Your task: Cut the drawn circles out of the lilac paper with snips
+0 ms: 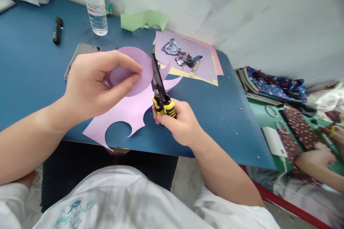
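My left hand (92, 78) pinches a round purple paper disc (143, 68) between thumb and fingers, holding it above the table. In my right hand (180, 120) is a pair of black scissors (158, 82) with yellow-and-black handles. Their blades point up and away, right beside the disc's right edge; whether they touch it I cannot tell. Below lies a lilac paper offcut (126, 114) with curved cut-outs, its lower corner reaching over the table's front edge. Part of the disc is hidden behind my left fingers.
On the blue table (204, 114) are a phone (80, 52), a black marker-like tube (57, 31), a water bottle (96, 10), a green paper scrap (142, 20) and stacked coloured sheets (206, 68) with keychains on top. A co-worker's hand (317, 157) is at a green table, right.
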Action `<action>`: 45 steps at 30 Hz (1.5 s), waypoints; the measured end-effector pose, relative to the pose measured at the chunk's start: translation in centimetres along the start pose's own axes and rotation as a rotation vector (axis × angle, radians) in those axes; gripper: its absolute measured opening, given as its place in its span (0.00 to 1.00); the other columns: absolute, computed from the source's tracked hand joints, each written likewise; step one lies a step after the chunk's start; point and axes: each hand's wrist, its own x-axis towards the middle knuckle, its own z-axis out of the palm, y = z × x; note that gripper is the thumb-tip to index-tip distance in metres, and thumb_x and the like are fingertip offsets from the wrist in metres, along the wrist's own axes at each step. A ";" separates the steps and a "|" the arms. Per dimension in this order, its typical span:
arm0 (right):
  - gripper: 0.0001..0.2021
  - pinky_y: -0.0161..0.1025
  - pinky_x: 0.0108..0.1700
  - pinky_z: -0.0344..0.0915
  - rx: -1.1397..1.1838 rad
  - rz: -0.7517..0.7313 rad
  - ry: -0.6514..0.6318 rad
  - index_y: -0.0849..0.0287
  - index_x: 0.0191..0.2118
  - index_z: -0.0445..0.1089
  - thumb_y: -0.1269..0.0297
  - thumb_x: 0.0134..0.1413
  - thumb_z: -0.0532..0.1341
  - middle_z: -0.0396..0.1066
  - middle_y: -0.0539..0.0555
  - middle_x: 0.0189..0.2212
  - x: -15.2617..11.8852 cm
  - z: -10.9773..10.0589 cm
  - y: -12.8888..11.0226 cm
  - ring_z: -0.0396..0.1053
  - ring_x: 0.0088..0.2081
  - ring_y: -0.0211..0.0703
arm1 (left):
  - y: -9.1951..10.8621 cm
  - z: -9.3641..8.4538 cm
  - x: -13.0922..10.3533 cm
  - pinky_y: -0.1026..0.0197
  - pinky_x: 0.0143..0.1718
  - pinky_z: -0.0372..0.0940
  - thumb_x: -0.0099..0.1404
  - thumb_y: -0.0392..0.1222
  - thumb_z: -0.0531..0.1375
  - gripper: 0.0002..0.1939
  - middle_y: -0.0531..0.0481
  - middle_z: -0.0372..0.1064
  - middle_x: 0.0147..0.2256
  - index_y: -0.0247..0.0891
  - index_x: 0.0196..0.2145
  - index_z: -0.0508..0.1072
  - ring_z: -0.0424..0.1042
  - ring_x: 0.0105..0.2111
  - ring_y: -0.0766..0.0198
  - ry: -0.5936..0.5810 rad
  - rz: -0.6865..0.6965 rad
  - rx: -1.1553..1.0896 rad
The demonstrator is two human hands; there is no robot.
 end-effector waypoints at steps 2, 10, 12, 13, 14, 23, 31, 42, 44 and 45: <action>0.05 0.46 0.37 0.59 0.001 -0.005 -0.001 0.51 0.33 0.72 0.59 0.52 0.63 0.71 0.46 0.27 0.0 0.0 0.0 0.67 0.31 0.44 | 0.2 -0.2 -0.1 0.62 0.29 0.64 0.69 0.32 0.69 0.11 0.60 0.85 0.36 0.45 0.45 0.86 0.68 0.25 0.72 -0.049 -0.042 0.035; 0.04 0.47 0.37 0.59 -0.015 -0.014 -0.001 0.51 0.33 0.71 0.59 0.52 0.63 0.70 0.45 0.27 0.0 -0.1 -0.1 0.67 0.31 0.44 | -0.2 0.0 -0.2 0.61 0.26 0.60 0.68 0.36 0.71 0.09 0.62 0.83 0.35 0.48 0.45 0.85 0.66 0.24 0.72 -0.015 -0.006 0.020; 0.04 0.47 0.38 0.59 -0.014 -0.011 -0.004 0.51 0.33 0.71 0.59 0.52 0.63 0.70 0.45 0.27 0.0 -0.1 -0.1 0.66 0.31 0.44 | -0.1 -0.1 -0.2 0.60 0.27 0.60 0.69 0.37 0.71 0.10 0.62 0.83 0.36 0.49 0.46 0.85 0.67 0.25 0.71 -0.025 -0.023 0.029; 0.04 0.47 0.38 0.59 -0.013 -0.008 -0.004 0.51 0.33 0.71 0.59 0.52 0.63 0.70 0.45 0.27 0.0 -0.1 -0.2 0.66 0.31 0.44 | 0.0 -0.2 -0.3 0.59 0.27 0.61 0.70 0.37 0.70 0.10 0.62 0.83 0.36 0.50 0.46 0.84 0.68 0.25 0.70 -0.031 -0.031 0.037; 0.04 0.47 0.37 0.59 -0.012 -0.005 -0.005 0.51 0.33 0.71 0.59 0.51 0.63 0.69 0.45 0.27 0.0 -0.1 -0.2 0.66 0.31 0.44 | 0.1 -0.3 -0.3 0.59 0.28 0.62 0.71 0.37 0.69 0.10 0.62 0.83 0.37 0.51 0.46 0.84 0.69 0.26 0.69 -0.047 -0.050 0.053; 0.04 0.47 0.37 0.58 -0.018 0.007 -0.006 0.51 0.32 0.71 0.59 0.50 0.63 0.68 0.44 0.25 -0.1 -0.1 -0.4 0.65 0.30 0.44 | 0.2 0.0 -0.3 0.57 0.29 0.61 0.69 0.38 0.70 0.08 0.59 0.85 0.37 0.48 0.45 0.85 0.72 0.28 0.66 -0.016 -0.079 0.021; 0.04 0.47 0.37 0.58 -0.029 0.014 -0.004 0.51 0.31 0.69 0.59 0.50 0.63 0.67 0.45 0.24 0.0 -0.1 -0.5 0.64 0.30 0.44 | 0.2 0.0 -0.2 0.57 0.31 0.62 0.66 0.36 0.72 0.10 0.58 0.86 0.38 0.48 0.44 0.86 0.75 0.30 0.66 0.010 -0.091 -0.007; 0.04 0.46 0.36 0.59 -0.014 0.009 0.010 0.51 0.32 0.71 0.59 0.51 0.63 0.67 0.44 0.24 -0.1 -0.1 -0.4 0.65 0.29 0.43 | -0.1 0.4 -0.4 0.60 0.29 0.59 0.62 0.33 0.73 0.13 0.58 0.85 0.35 0.44 0.44 0.88 0.69 0.27 0.70 0.068 -0.039 -0.030; 0.04 0.46 0.36 0.59 -0.013 0.010 0.014 0.51 0.32 0.72 0.59 0.51 0.64 0.68 0.44 0.25 0.0 -0.1 -0.3 0.65 0.29 0.43 | -0.3 0.2 -0.4 0.59 0.30 0.63 0.63 0.35 0.73 0.13 0.57 0.87 0.37 0.46 0.46 0.88 0.74 0.29 0.67 0.034 -0.039 -0.038; 0.04 0.46 0.37 0.60 -0.013 0.010 0.014 0.51 0.33 0.72 0.59 0.51 0.64 0.68 0.44 0.25 0.1 -0.1 -0.3 0.65 0.30 0.44 | -0.4 0.2 -0.4 0.59 0.32 0.66 0.63 0.36 0.73 0.14 0.57 0.88 0.39 0.47 0.46 0.88 0.77 0.31 0.66 0.024 -0.028 -0.046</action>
